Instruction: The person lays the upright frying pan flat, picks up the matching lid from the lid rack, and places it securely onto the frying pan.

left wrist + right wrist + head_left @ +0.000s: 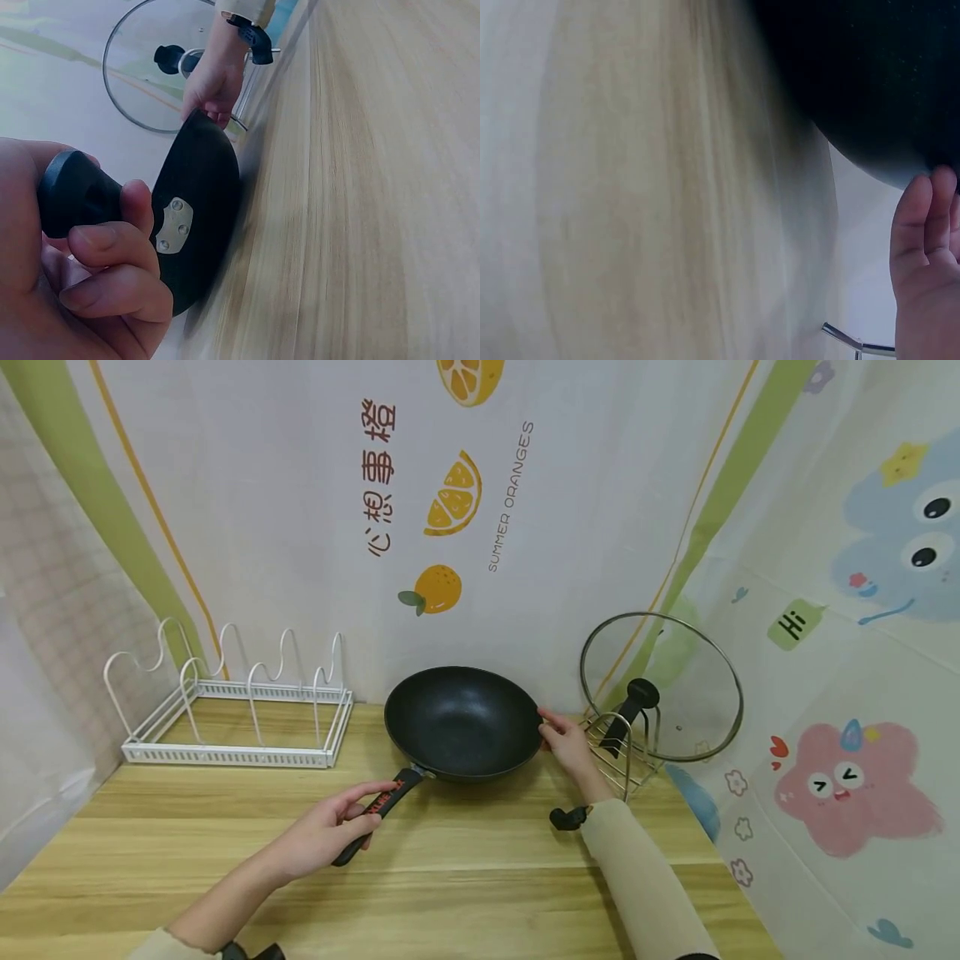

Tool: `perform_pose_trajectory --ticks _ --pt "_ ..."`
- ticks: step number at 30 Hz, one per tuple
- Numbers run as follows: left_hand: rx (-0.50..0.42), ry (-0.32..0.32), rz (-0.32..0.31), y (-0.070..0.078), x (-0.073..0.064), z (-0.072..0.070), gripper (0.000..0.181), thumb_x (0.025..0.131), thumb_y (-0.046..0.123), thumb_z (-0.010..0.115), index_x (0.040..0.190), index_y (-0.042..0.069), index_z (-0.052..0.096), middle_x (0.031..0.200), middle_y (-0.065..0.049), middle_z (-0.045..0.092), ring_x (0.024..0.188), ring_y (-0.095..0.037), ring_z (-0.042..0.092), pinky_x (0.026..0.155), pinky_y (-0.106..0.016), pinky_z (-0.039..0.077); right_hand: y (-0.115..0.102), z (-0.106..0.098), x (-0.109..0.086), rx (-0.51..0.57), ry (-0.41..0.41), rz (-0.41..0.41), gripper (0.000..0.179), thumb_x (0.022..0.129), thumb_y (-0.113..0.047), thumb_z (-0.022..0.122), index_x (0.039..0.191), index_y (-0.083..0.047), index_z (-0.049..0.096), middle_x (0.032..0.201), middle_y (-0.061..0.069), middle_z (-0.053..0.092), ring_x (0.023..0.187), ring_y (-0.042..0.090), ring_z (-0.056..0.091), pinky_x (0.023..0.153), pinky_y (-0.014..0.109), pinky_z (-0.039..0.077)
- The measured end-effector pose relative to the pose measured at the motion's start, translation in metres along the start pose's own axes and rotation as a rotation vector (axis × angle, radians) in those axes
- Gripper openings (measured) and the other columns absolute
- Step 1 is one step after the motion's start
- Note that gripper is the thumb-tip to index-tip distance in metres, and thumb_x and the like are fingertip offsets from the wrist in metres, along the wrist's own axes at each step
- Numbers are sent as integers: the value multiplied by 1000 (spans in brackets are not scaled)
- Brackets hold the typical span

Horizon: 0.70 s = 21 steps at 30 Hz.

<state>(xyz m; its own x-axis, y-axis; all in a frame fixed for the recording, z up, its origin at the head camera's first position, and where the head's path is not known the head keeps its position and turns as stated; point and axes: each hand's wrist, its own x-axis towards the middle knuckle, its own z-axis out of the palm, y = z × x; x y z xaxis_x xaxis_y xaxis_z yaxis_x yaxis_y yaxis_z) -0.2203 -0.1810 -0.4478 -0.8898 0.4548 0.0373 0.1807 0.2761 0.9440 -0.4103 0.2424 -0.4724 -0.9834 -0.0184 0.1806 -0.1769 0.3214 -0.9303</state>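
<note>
A black wok is at the middle of the table, near the back curtain. My left hand grips its black handle, which bears red lettering. In the left wrist view, the fingers curl round the handle's end, and a riveted metal bracket joins handle and wok. On the opposite side, my right hand holds the wok's rim between thumb and fingers. The right wrist view shows its fingers against the wok's outer side. Whether the wok's base touches the table is hard to tell.
To the left stands a white wire rack with upright loops. Close beside my right hand, a glass lid with a black knob leans in a metal wire stand. Printed curtains hang behind and along the right side of the wooden table.
</note>
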Motion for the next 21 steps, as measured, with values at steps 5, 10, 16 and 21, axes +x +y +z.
perform_pose_trajectory --ticks 5,10,16,21 --pt "4 2 -6 -1 0 -2 55 112 20 62 165 13 48 84 -8 64 63 -11 47 54 -26 36 -3 2 -3 -16 11 16 45 111 -8 59 156 -2 60 86 -5 62 72 8 62 72 16 56" --pt "10 1 -15 -2 0 -4 55 112 21 62 165 13 48 83 -6 63 62 -11 46 53 -26 36 -2 2 -4 -2 19 21 45 110 -8 60 155 -2 61 85 -5 63 73 10 63 71 16 56" --pt "6 -6 -14 -1 0 -6 56 112 20 62 165 12 48 83 -6 63 62 -10 46 53 -25 36 -2 3 -6 12 26 29 45 110 -9 60 155 -3 60 88 -4 64 73 6 64 72 16 57" --pt "17 -3 -3 -1 0 -9 55 111 19 62 164 12 50 83 -6 64 62 -10 46 53 -25 36 -1 3 -7 50 25 31 45 111 -9 60 156 -2 60 90 -5 66 73 3 66 73 16 58"
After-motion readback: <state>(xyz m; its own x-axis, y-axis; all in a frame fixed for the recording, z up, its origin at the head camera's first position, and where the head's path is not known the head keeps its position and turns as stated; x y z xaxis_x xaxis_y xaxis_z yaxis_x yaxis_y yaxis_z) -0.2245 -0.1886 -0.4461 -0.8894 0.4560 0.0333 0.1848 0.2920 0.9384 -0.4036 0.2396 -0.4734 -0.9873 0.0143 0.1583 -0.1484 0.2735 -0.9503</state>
